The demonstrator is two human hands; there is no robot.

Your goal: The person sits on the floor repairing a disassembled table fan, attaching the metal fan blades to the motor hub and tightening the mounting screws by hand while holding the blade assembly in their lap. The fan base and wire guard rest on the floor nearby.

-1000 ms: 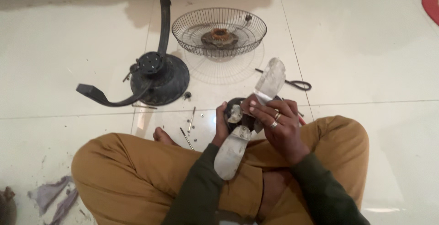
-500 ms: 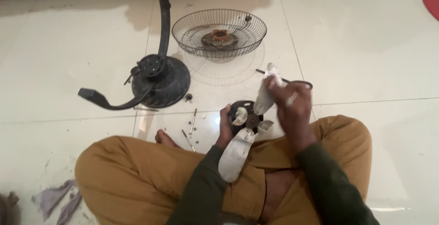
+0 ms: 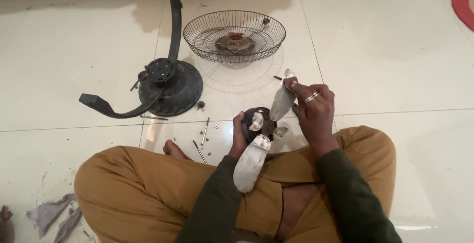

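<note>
Wire fan guard (image 3: 234,38) cradles a rusty motor (image 3: 235,40); both hands' grips hold the fan blade assembly (image 3: 260,124)

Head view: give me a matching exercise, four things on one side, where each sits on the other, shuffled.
Things:
1. wire fan guard
2. black fan base
3. fan blade hub
4. loose screws

Places:
A. held over the lap by the left hand, with the right hand on one blade
B. lying on the tile in front of the left knee
C. on the floor farthest away, concave side up
D. on the floor at left, with a curved stand arm

Pairs: 1-C, 2-D, 3-A, 4-B
</note>
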